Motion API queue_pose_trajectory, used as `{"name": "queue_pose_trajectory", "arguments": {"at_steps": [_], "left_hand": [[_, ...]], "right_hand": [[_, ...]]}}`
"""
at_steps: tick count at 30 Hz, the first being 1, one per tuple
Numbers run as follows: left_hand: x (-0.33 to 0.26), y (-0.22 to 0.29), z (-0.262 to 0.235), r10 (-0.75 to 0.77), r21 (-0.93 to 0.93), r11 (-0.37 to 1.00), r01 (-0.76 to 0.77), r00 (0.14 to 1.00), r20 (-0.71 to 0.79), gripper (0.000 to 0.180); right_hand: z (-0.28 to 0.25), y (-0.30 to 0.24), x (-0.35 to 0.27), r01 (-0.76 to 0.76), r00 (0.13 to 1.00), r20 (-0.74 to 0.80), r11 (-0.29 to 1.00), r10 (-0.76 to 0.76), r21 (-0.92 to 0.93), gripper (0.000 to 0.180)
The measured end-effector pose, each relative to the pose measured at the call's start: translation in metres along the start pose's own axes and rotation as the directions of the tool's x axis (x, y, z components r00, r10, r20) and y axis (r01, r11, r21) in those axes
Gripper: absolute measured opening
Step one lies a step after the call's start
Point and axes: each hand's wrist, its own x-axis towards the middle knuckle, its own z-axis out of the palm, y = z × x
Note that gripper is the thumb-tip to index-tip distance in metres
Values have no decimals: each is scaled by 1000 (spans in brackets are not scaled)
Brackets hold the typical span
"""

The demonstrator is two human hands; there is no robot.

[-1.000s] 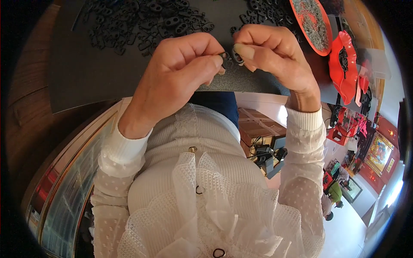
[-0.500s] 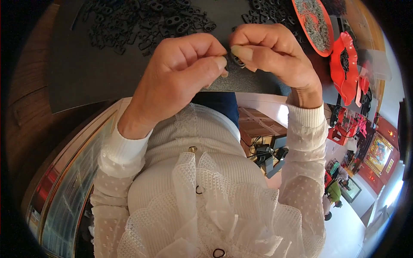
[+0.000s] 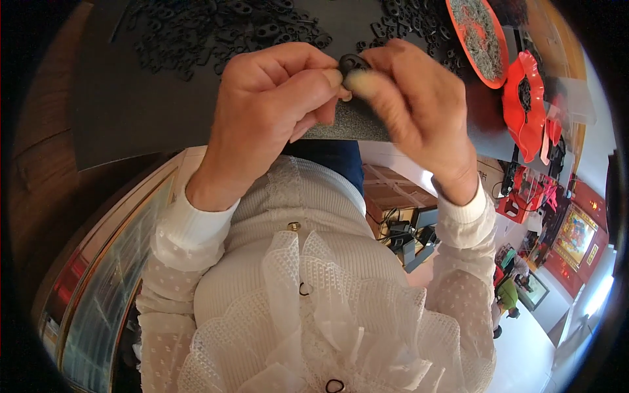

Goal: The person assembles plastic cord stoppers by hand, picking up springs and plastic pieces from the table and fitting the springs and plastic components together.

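Note:
Above the near edge of the dark worktable point(image 3: 118, 111), my two hands meet at a small black plastic piece with round holes point(image 3: 352, 63). My left hand point(image 3: 275, 108) is closed, thumb and forefinger pinched against the piece's left side. On the other side my right hand point(image 3: 422, 105) is closed on it, with the thumb smeared by motion. The fingers hide the lower part of the piece. Behind my left hand spreads a heap of similar black plastic parts point(image 3: 262, 29), many with paired holes. A second heap of smaller black parts point(image 3: 409, 19) lies beyond my right hand.
An orange-red tray point(image 3: 499, 72) of small grey metal pieces point(image 3: 477, 33) stands at the far right. Nearer is a red wavy-rimmed dish point(image 3: 521, 124) with black bits. A cardboard box point(image 3: 386, 190) stands below the table. Another person point(image 3: 508, 295) is in the background right.
My hands have come together from slightly apart, now meeting at the black piece. The right hand has turned and shifted left, and its thumb has moved onto the piece.

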Motion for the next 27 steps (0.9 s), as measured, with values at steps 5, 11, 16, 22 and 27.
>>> {"name": "queue_pose_trajectory", "arguments": {"at_steps": [5,11,16,22,27], "left_hand": [[-1,1,4,26,-4,1000,-26,999,-25,13],[1,1,0,6,60,998,-9,999,45,19],[3,7,5,-73,92,994,67,995,61,20],[4,5,3,-36,140,990,24,996,84,17],[4,6,2,-28,151,988,14,996,91,17]], "right_hand": [[5,-8,-2,-41,999,-20,999,41,-23,40],[-3,-6,-2,-12,993,115,1000,15,-20,43],[-6,-4,-1,84,988,136,992,-70,-94,37],[-7,-4,-5,58,990,133,994,-45,-94,49],[-1,2,-9,63,997,57,991,-56,-119,42]]}}
